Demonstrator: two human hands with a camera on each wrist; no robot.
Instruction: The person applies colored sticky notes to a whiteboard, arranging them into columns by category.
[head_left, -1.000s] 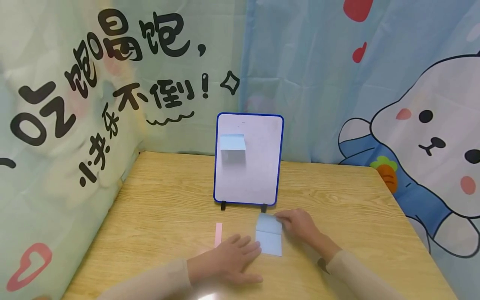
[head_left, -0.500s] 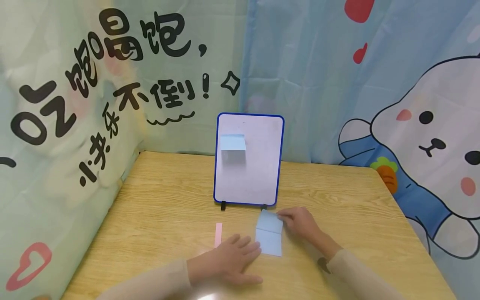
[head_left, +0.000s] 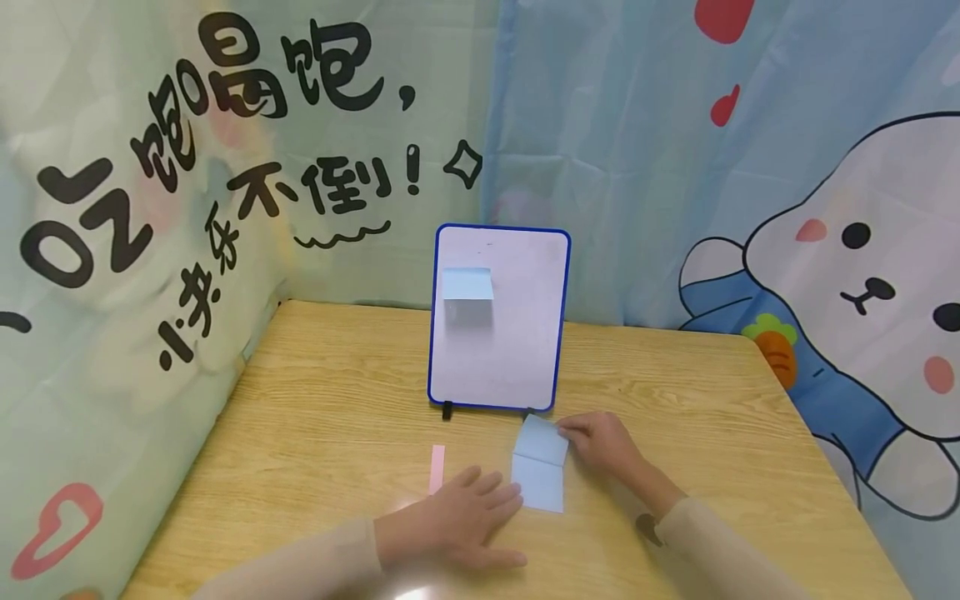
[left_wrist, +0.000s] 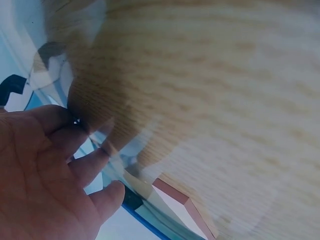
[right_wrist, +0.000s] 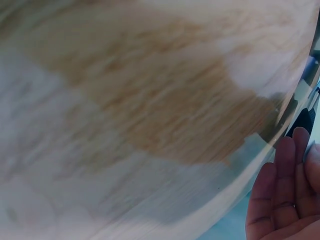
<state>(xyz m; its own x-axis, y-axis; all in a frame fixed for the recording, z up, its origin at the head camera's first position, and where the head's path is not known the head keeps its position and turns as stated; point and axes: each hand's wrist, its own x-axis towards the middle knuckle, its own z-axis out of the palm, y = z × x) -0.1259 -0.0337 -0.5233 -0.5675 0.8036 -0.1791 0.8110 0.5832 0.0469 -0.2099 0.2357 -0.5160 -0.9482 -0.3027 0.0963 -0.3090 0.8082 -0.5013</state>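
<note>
Light blue sticky-note paper (head_left: 540, 440) lies in front of the whiteboard, with a line across its middle; its upper half is turned slightly to the right of the lower half. Whether this is one creased piece or two pieces, I cannot tell. My right hand (head_left: 607, 442) pinches the upper half's right edge between thumb and fingers. Spread flat, my left hand (head_left: 467, 518) has its fingertips at the left edge of the lower half. In the left wrist view the left hand's (left_wrist: 50, 180) fingers are extended. The right wrist view shows the right hand's (right_wrist: 287, 195) fingers, but no paper.
A blue-framed whiteboard (head_left: 517, 350) stands on black feet, with a light blue sticky note (head_left: 467, 284) on it whose lower edge lifts outward. A pink strip (head_left: 437, 468) lies beyond the left hand. Printed curtains (head_left: 600, 167) border the wooden table (head_left: 330, 375).
My right hand has moved slightly up and right, taking the blue paper's upper half with it, so that half now slants more. My left hand stays in place.
</note>
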